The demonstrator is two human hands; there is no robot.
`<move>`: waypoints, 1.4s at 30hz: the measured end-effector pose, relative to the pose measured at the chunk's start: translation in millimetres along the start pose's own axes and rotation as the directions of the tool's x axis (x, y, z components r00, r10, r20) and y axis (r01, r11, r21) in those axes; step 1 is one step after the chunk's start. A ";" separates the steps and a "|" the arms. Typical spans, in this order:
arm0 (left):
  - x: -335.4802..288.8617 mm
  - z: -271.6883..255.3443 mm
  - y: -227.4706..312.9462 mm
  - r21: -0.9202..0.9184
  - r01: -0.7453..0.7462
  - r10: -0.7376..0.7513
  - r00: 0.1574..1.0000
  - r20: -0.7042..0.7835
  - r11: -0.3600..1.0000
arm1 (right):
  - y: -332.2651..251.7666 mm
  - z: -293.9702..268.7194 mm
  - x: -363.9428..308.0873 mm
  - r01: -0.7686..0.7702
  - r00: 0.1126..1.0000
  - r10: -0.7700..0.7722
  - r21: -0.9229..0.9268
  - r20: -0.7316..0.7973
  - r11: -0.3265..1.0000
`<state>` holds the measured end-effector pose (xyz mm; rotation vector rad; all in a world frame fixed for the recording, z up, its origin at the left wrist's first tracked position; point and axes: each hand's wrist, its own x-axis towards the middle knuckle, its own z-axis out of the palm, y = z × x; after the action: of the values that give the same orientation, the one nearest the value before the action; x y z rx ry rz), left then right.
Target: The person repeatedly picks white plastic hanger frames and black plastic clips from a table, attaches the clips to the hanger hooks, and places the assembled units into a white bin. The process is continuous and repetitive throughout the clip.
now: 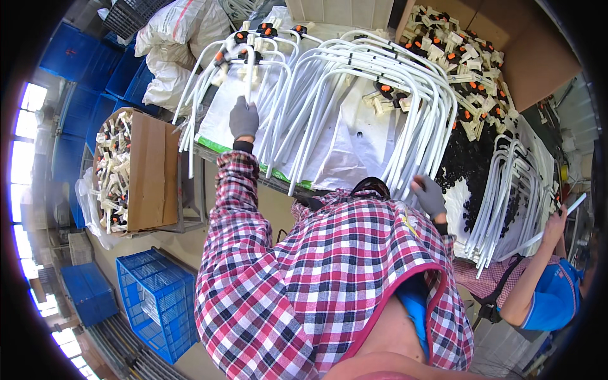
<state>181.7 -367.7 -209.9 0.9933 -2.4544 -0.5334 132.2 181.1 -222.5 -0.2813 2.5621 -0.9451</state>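
Head view, workbench from above.

Left hand: grey knit glove, plaid sleeve reaching forward. Palm down, fingers closed on 1 bent white tube in the left bundle of tubes; that tube lies on the white sheeting at the bench's left half, its upper end carrying a black-and-orange fitting.

Right hand: grey glove, at the near edge of the bench, fingers curled against the lower legs of the middle stack of U-shaped white tubes. Whether it grips a tube or only rests on them cannot be told.

Middle stack: many tubes nested together, arches toward the far side, legs running down toward the person.

Right stack of white tubes: smaller nested group, beside a spread of small black parts.

Cardboard box, far right: white connectors with black-and-orange caps.

Cardboard box, left of bench: open, holding similar white fittings.

Blue plastic crate: on the floor, lower left; further blue crates stacked at upper left.

White sacks: piled behind the bench, upper left.

Second person: blue top, at the right edge, 1 hand closed on a single white tube.
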 end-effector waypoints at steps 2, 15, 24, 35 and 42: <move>-8.6 22.5 -25.9 0.273 -0.087 0.029 0.978 0.209 0.958 | 40.6 4.6 -16.3 -0.069 0.996 0.073 0.083 -0.051 0.994; -65.6 121.4 -20.2 0.043 -0.068 0.059 0.982 0.182 0.997 | 48.0 35.8 11.7 0.150 0.929 -0.109 0.091 -0.355 0.985; -103.6 103.8 24.9 0.146 -0.160 0.162 0.987 -0.001 0.976 | 19.6 67.2 58.4 -0.122 0.923 0.073 -0.109 -0.378 0.987; -48.1 38.9 106.2 -0.079 -0.558 0.529 0.817 -0.229 0.826 | 4.7 37.4 16.4 0.066 0.919 0.342 0.933 -0.194 0.353; -15.8 -57.7 272.5 0.138 -0.857 0.677 0.282 -0.680 0.496 | -43.0 -50.1 -16.2 0.451 0.866 0.018 0.795 -0.500 0.405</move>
<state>71.8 -184.9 -30.1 -0.2458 -1.7762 -0.0778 127.6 182.9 -154.7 -0.0806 1.9012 -2.5896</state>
